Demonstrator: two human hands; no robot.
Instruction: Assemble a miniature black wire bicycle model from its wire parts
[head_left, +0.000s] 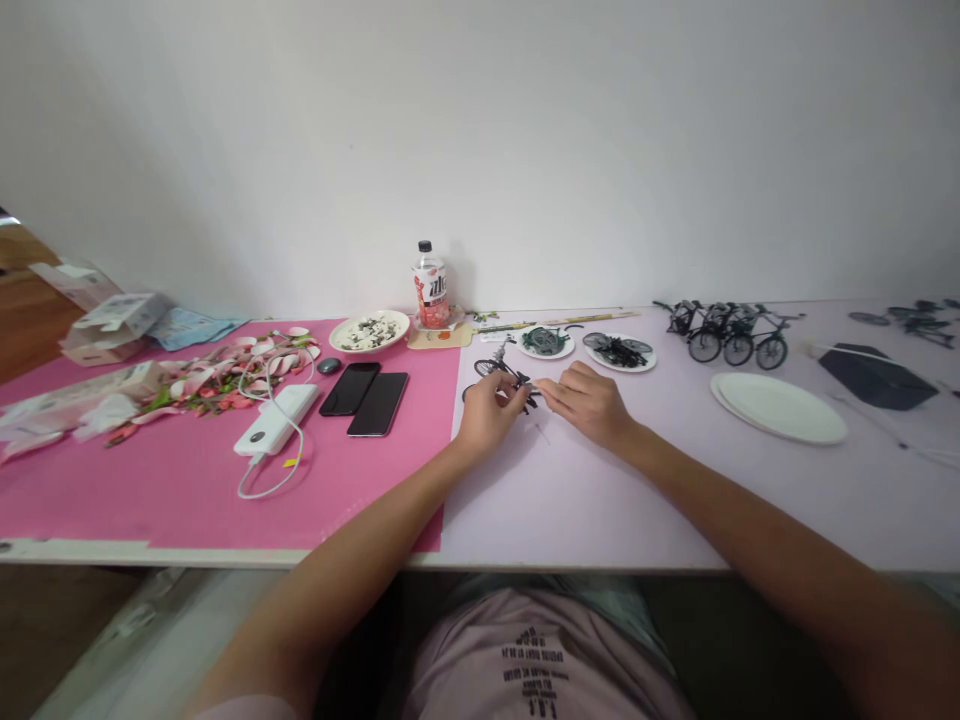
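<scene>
Lilac tabletop (585,510), centre: one dark miniature bicycle (504,359), likely light, brittle, best held mid-frame, pinched in your left hand (489,410), your right hand (592,405) bunched alongside, its hold unclear.

A long table (225,553) against the wall is pink left of the person's fingers (559,392) and pale lilac under and right of them. Left of the fingers lie two dark phones (377,406), then a white power bank (277,420), with pink artificial flowers (217,372) and crumpled boxes (120,322) farther out. Beyond the fingertips sit two small plates (649,364) of dark parts. To their right stand toy bicycles (739,335), near two overlapping white plates (784,408) and a dark block (862,376).
</scene>
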